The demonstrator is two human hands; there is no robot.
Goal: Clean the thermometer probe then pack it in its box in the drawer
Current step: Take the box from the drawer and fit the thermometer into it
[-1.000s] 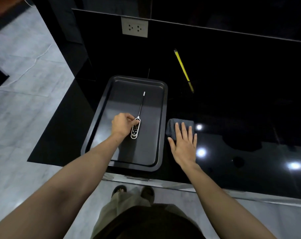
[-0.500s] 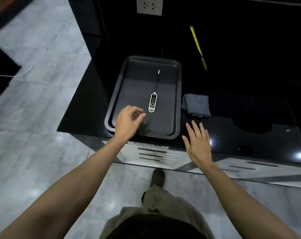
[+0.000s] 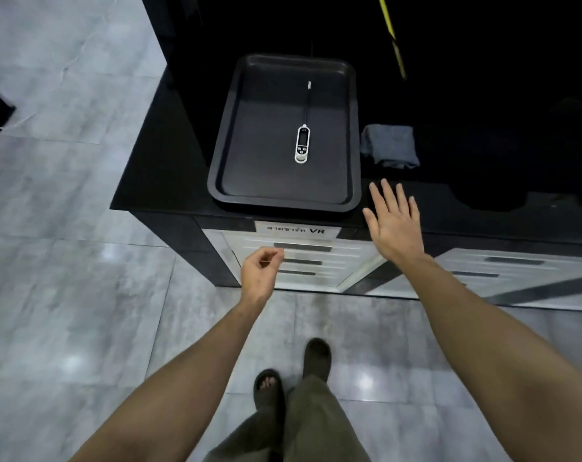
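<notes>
Black tray (image 3: 284, 191) is holding the thermometer (image 3: 302, 143), untouched. Left hand (image 3: 259, 273) is curling loosely, empty, nearing the drawer front (image 3: 303, 251); right hand (image 3: 394, 221) is hovering spread. Pulling the drawer carelessly could be jolting the overhanging tray.

I'm looking at what seems a home or office kitchen counter: a glossy black worktop (image 3: 169, 155) carrying a dark baking tray (image 3: 223, 155), white drawer fronts (image 3: 303, 261) below with a paper label (image 3: 296, 230), grey marble-look floor tiles (image 3: 66, 195) shining.
</notes>
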